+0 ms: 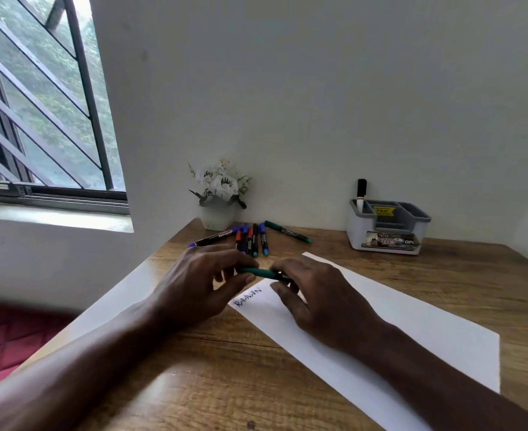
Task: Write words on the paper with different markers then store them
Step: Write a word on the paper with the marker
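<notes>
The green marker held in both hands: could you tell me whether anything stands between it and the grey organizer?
Nothing visible does: between the green marker and the organizer lie only flat paper and bare table.

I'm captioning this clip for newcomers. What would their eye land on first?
Centre frame, the left hand and right hand grip one green marker between them over the white paper's far end, just above a black handwritten word. Behind them, loose markers lie clustered on the wooden table beside potted white flowers.

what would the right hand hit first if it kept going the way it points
Probably the left hand, gripping the other end of the same green marker; depth is unclear.
</notes>
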